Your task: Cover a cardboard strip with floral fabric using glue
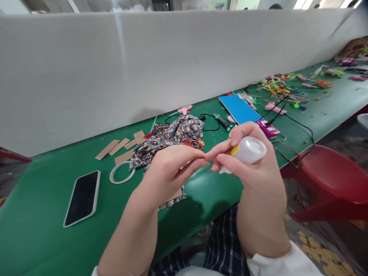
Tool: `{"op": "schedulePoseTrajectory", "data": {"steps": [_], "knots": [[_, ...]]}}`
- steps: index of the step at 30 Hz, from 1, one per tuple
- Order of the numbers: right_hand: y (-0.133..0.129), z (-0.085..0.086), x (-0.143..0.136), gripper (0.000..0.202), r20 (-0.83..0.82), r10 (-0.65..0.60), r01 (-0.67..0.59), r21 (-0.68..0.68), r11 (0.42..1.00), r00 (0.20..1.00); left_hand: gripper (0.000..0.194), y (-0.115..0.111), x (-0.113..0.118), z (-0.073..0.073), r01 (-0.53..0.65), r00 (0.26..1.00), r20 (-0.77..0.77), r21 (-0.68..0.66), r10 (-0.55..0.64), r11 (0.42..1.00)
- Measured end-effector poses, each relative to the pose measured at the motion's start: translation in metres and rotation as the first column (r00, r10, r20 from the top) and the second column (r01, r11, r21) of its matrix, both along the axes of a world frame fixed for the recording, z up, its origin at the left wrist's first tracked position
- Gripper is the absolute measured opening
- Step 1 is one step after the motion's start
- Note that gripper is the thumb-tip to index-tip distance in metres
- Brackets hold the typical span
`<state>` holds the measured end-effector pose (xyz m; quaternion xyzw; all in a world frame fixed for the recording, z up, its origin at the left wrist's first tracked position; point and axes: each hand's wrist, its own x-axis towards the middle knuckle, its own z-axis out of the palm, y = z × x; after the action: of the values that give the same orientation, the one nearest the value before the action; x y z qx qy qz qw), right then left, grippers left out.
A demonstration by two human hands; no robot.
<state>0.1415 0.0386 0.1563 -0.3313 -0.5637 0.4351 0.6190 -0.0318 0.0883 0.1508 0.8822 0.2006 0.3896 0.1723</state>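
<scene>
Right hand (260,168): grip closed around a smooth, rounded, translucent plastic bottle (251,150), yellow-marked, held above the green surface (115,218); contents cannot be determined. Left hand (169,165): grip narrow, fingertips at the right's; anything pinched cannot be told. Nearby lie crumpled floral fabric (184,129), flat cardboard strips (107,149) and a white ring (111,174).

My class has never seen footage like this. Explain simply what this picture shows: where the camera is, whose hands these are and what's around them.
There is no machine here: a person works bare-handed, wearing a head camera that looks forward and down. The right hand holds a white bottle. The left hand reaches toward its fingertips; anything pinched there is too small to tell. On the green table lie patterned cloth, brown strips, a white ring and a phone.
</scene>
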Motion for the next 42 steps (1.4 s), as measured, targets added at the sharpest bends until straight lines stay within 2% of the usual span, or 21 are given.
{"op": "schedulePoseTrajectory", "data": {"steps": [2, 5, 8, 11, 16, 20, 26, 29, 36, 40, 42], "knots": [[0.000, -0.001, -0.002, 0.025, 0.011, -0.003, 0.003, 0.001, 1.000, 1.000, 0.013, -0.002, 0.001, 0.001, -0.043, 0.994, 0.100, 0.019, 0.041, 0.999], [0.000, -0.003, -0.004, 0.024, 0.022, -0.041, 0.040, 0.013, 0.999, 0.999, 0.025, -0.006, 0.006, -0.001, -0.022, 0.971, 0.238, 0.053, 0.009, 0.998], [-0.003, -0.004, -0.007, 0.024, 0.018, -0.104, 0.103, 0.033, 0.994, 0.994, 0.025, -0.010, 0.012, -0.004, -0.043, 0.946, 0.325, 0.047, 0.025, 0.998], [-0.006, -0.003, -0.008, 0.024, 0.019, -0.122, 0.121, 0.035, 0.992, 0.992, 0.023, -0.014, 0.017, -0.006, -0.084, 0.911, 0.399, -0.073, 0.107, 0.994], [-0.014, 0.000, -0.012, 0.023, 0.017, -0.097, 0.097, 0.028, 0.995, 0.995, 0.019, -0.019, 0.023, -0.004, 0.008, 0.857, 0.496, -0.281, 0.138, 0.960], [-0.018, 0.001, -0.018, 0.025, -0.021, -0.199, 0.199, 0.022, 0.980, 0.980, 0.013, -0.020, 0.024, -0.003, 0.072, 0.834, 0.529, -0.387, 0.158, 0.919], [-0.016, 0.001, -0.017, 0.023, 0.046, -0.188, 0.186, 0.054, 0.981, 0.981, 0.009, -0.016, 0.023, -0.004, 0.219, 0.810, 0.574, -0.486, 0.120, 0.846], [-0.015, 0.001, -0.017, 0.024, 0.066, -0.224, 0.219, 0.080, 0.972, 0.972, 0.009, -0.015, 0.024, -0.006, 0.261, 0.794, 0.601, -0.475, 0.093, 0.841], [-0.016, -0.001, -0.020, 0.024, 0.109, -0.268, 0.257, 0.104, 0.961, 0.957, 0.009, -0.014, 0.023, -0.009, 0.254, 0.808, 0.583, -0.474, 0.085, 0.843], [-0.016, -0.005, -0.018, 0.026, 0.149, -0.313, 0.294, 0.137, 0.946, 0.938, 0.009, -0.013, 0.023, -0.008, 0.299, 0.784, 0.615, -0.486, 0.079, 0.821], [-0.015, -0.006, -0.017, 0.027, 0.154, -0.325, 0.302, 0.155, 0.941, 0.933, 0.008, -0.012, 0.023, -0.007, 0.303, 0.779, 0.624, -0.466, 0.065, 0.831]]}}
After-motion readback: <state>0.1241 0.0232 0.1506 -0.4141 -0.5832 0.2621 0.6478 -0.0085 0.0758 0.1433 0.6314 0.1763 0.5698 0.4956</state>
